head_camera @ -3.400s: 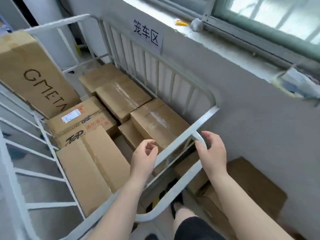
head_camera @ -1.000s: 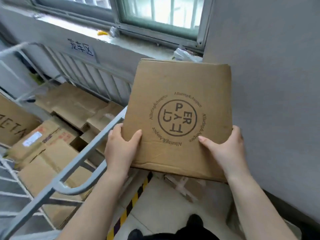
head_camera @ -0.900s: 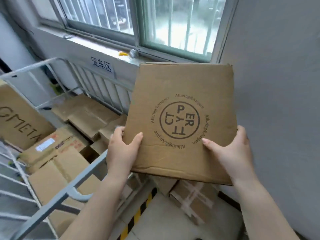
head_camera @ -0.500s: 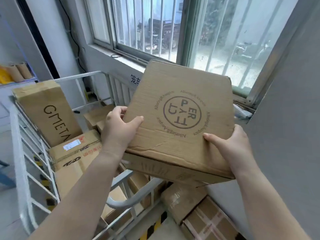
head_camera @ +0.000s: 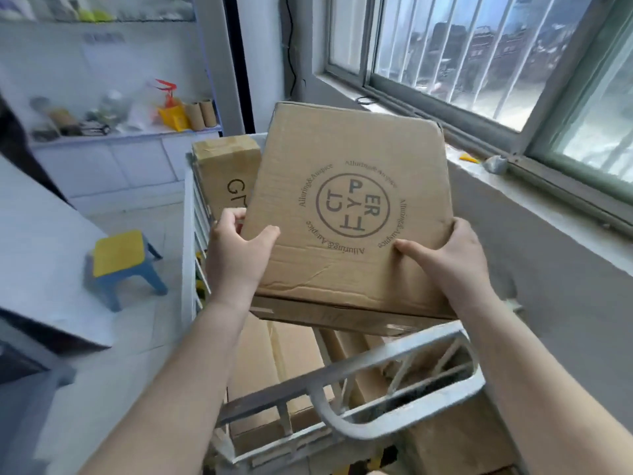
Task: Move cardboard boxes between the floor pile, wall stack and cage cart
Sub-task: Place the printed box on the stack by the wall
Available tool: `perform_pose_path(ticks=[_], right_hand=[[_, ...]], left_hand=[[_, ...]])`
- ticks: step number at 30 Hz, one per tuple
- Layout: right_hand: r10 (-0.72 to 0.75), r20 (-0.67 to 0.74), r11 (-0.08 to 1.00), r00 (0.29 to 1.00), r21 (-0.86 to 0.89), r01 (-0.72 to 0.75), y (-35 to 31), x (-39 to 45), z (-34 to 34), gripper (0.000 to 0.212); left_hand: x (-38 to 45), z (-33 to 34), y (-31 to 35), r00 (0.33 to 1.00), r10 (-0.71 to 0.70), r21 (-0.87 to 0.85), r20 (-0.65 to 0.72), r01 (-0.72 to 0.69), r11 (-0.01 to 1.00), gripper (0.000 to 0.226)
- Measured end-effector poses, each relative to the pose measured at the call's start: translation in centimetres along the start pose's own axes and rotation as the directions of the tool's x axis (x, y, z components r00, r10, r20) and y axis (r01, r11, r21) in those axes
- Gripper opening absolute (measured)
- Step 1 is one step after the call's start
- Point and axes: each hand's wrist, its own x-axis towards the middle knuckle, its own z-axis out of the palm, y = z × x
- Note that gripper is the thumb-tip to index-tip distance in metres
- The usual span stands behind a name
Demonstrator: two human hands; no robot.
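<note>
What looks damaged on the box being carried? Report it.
The printed box, held by the left hand and right hand, has creases across its lower face, and its far right corner looks crushed.

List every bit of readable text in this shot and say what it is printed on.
"PER / FAY / CT" in a circle: top face of the cardboard box held by both hands.
"Alluring&Auspice", repeated in a ring around that circle: same box.
"G", then a partly hidden letter: upright tall box in the cage cart.
Sign on the far wall: too blurred to read.
</note>
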Motion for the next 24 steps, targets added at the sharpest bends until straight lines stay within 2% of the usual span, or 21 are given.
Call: perform_pose_path(ticks=[5, 9, 11, 12, 14, 16, 17, 18, 19, 20, 22, 24], right_hand=[[-0.068, 0.236, 0.995, 0.969, -0.061, 0.085, -0.6, 4.5, 8.1, 0.070], [-0.013, 0.426, 0.990, 0.905, -0.124, 0.072, 0.9, 6.8, 14.7, 0.074], [0.032, 0.494, 0.984, 0.869, -0.170, 0.061, 2.4, 7.3, 18.3, 0.072], [0.072, 0.533, 0.978, 0.843, -0.205, 0.047, 3.5, 7.2, 20.0, 0.072], [0.210, 0.623, 0.943, 0.753, -0.331, 0.011, 6.1, 6.1, 23.6, 0.074], [0.393, 0.665, 0.837, 0.635, -0.544, 0.052, 9.1, 4.2, 26.8, 0.081], [0.465, 0.650, 0.760, 0.601, -0.642, 0.106, 10.4, 3.2, 28.0, 0.087], [0.499, 0.626, 0.686, 0.599, -0.708, 0.168, 11.4, 2.5, 28.8, 0.092], [0.499, 0.617, 0.645, 0.608, -0.733, 0.214, 11.9, 2.1, 29.3, 0.095], [0.483, 0.625, 0.637, 0.613, -0.731, 0.243, 12.1, 2.0, 29.6, 0.095], [0.456, 0.647, 0.653, 0.611, -0.710, 0.265, 12.1, 2.0, 29.7, 0.093], [0.453, 0.648, 0.664, 0.612, -0.703, 0.252, 12.5, 1.9, 29.3, 0.089]], left_hand=[[3.2, -0.6, -5.0, 0.967, -0.208, 0.018, -0.148, 0.213, 0.977, 0.049], [4.1, -0.7, -10.2, 0.922, -0.333, 0.175, -0.199, 0.367, 0.913, 0.046], [4.4, 0.1, -13.6, 0.889, -0.420, 0.301, -0.181, 0.457, 0.837, 0.060], [4.4, 0.5, -15.6, 0.852, -0.496, 0.352, -0.169, 0.522, 0.777, 0.069], [3.7, 1.5, -20.1, 0.734, -0.674, 0.457, -0.088, 0.631, 0.627, 0.085], [1.8, 2.6, -24.1, 0.573, -0.818, 0.535, 0.044, 0.678, 0.504, 0.093], [0.7, 3.1, -25.2, 0.494, -0.864, 0.556, 0.101, 0.692, 0.461, 0.097], [-0.2, 3.6, -26.3, 0.437, -0.891, 0.568, 0.126, 0.704, 0.426, 0.101], [-0.8, 4.0, -26.8, 0.416, -0.903, 0.576, 0.109, 0.714, 0.399, 0.101], [-1.0, 4.1, -27.3, 0.429, -0.901, 0.602, 0.063, 0.704, 0.377, 0.097], [-0.4, 4.0, -27.4, 0.503, -0.863, 0.702, -0.040, 0.629, 0.334, 0.077], [-0.1, 4.0, -27.1, 0.561, -0.825, 0.747, -0.065, 0.576, 0.333, 0.058]])
